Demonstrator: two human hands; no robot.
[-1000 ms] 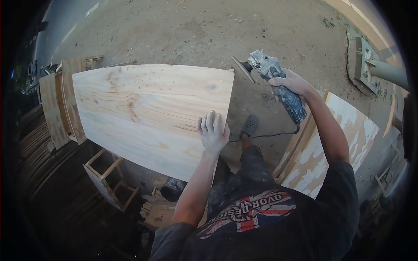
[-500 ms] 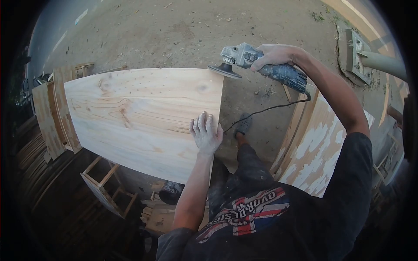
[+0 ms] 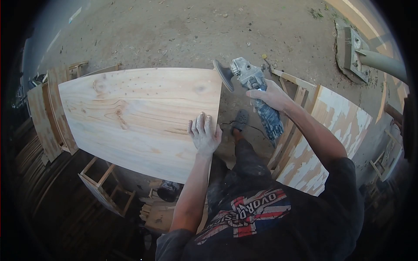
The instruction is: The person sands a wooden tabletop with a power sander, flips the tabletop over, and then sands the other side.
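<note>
The right hand (image 3: 272, 95) grips the grinder (image 3: 269, 118); the left hand (image 3: 205, 137) (dusty, unclenched) rests on the panel (image 3: 143, 119).

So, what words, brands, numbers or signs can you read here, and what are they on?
"OVOR": on the dark shirt.
"DESI": on the same shirt; any letters after it are unclear.
Grinder: any label is too small or blurred to read.
Wooden board: no readable text.
</note>
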